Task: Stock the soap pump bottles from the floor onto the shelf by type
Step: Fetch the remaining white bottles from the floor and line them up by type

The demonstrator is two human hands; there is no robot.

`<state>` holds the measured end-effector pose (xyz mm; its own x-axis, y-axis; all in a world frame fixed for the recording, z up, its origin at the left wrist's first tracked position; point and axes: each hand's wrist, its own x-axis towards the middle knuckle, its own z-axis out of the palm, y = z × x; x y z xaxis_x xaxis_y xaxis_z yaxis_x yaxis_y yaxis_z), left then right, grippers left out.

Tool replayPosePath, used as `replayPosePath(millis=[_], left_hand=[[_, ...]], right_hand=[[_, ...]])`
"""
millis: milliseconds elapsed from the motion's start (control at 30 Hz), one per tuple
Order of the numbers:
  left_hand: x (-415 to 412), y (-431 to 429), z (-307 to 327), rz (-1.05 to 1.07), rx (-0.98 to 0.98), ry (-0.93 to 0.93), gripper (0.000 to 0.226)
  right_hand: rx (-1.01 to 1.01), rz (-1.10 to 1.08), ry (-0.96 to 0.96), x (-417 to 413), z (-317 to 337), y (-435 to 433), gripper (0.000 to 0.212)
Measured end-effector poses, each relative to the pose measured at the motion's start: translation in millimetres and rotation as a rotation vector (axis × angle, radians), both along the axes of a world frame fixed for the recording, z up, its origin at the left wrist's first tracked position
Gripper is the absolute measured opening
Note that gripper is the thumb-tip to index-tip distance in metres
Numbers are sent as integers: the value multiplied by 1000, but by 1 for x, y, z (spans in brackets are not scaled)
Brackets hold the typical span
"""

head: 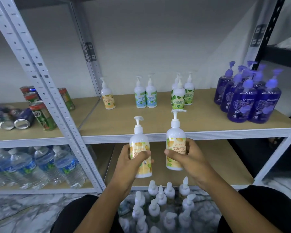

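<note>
My left hand grips a white pump bottle with a yellow label, held upright in front of the shelf edge. My right hand grips a second yellow-label pump bottle beside it. On the wooden shelf stand one yellow-label bottle at the back left, two blue-label bottles in the middle, three green-label bottles to their right and several purple bottles at the far right. Several white pump bottles stand on the floor between my knees.
A grey metal upright divides this rack from the left one, which holds drink cans above and water bottles below. The lower shelf board runs behind my hands. A black rack stands at the right.
</note>
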<state>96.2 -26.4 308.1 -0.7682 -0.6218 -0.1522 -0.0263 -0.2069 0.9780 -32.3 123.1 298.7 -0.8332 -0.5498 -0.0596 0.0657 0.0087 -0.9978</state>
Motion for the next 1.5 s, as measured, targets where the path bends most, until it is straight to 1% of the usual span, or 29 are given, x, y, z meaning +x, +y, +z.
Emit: replayPosePath(millis=[200, 300, 400, 533, 600, 800, 967, 1067, 1233, 1300, 1367, 1467, 1500], left_hand=[[-2, -4, 5, 36, -30, 34, 23], [-7, -10, 12, 93, -49, 51, 22], [-15, -26, 29, 138, -69, 71, 31], [-33, -60, 56, 159, -121, 49, 56], [-41, -78, 61, 185, -117, 42, 56], [-49, -137, 37, 308, -86, 48, 41], [-55, -175, 26, 390, -87, 42, 47], [-60, -192, 21, 426, -93, 37, 45], [-61, -205, 7, 426, -125, 5, 42], [-62, -209, 5, 430, -157, 8, 44], [-62, -212, 2, 439, -184, 11, 47], [-62, -213, 2, 450, -186, 29, 46], [-63, -214, 2, 450, -182, 35, 46]], right_hand=[[-22, -21, 32, 2, 6, -11, 48], [-25, -14, 68, 0, 13, -20, 50], [-5, -17, 141, -5, 24, -37, 51], [5, -16, 218, -17, 38, -75, 51], [-12, -8, 242, -23, 43, -97, 51], [-4, -1, 313, -40, 39, -170, 59], [40, -28, 349, -49, 25, -227, 59], [70, -16, 385, -55, 18, -256, 61], [72, 1, 403, -62, 8, -283, 61], [65, -3, 406, -64, 4, -288, 62], [65, -11, 408, -67, 1, -291, 66], [99, -15, 407, -72, -9, -293, 83], [134, -21, 418, -72, -12, -293, 85]])
